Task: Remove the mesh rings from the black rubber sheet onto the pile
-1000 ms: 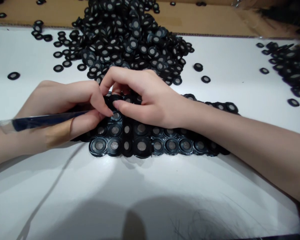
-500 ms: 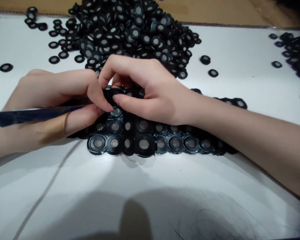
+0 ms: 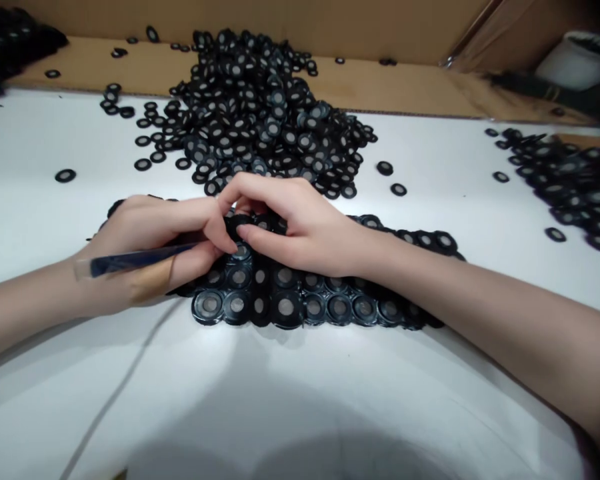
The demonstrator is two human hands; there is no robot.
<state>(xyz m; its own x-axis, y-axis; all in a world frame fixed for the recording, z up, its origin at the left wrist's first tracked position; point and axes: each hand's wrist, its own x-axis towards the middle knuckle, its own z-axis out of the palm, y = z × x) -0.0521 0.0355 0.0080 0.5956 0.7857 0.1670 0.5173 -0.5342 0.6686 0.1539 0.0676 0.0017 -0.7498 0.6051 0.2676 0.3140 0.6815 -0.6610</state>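
Joined black discs with grey centres (image 3: 339, 308) form a sheet on the white bench (image 3: 415, 387), beneath my hands. My left hand (image 3: 155, 230) pinches a slim dark-blue tool (image 3: 135, 261); my right hand (image 3: 305, 230) curls over the sheet, but whether it grips I cannot tell. Beyond lies a heap of loose discs (image 3: 260, 127).

The hands (image 3: 290, 227) hide some joined black discs (image 3: 286, 305); the right edge crops a loose pile (image 3: 573, 183).

Flat rows of black discs (image 3: 313, 307), slim blue strip (image 3: 130, 262) in left hand (image 3: 173, 230)
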